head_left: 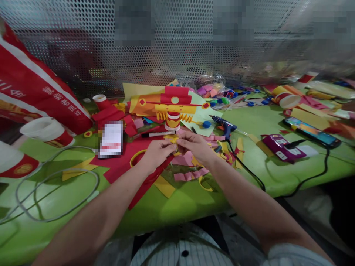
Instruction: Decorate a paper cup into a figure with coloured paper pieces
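Observation:
My left hand [157, 153] and my right hand [197, 147] meet over the middle of the green table, fingertips pinched together. Between them shows a small piece of yellow paper [173, 140], gripped from both sides and partly hidden by the fingers. Just behind it stands a paper-cup figure [172, 121] with a red hat, a yellow head and springy folded yellow arms. A black-and-white marker [158, 134] lies close to my left fingers. Under my left wrist are red paper [118, 171] and a yellow ring [134, 158], perhaps tape. Pink paper strips [191, 175] lie below my right hand.
A blue glue gun [227, 127] and its black cord lie to the right, near a purple power strip [283, 147] and a phone [312, 132]. On the left are paper cups [48, 131], a white cable [97, 181] and a lit phone [111, 138]. Perforated metal [177, 59] stands behind.

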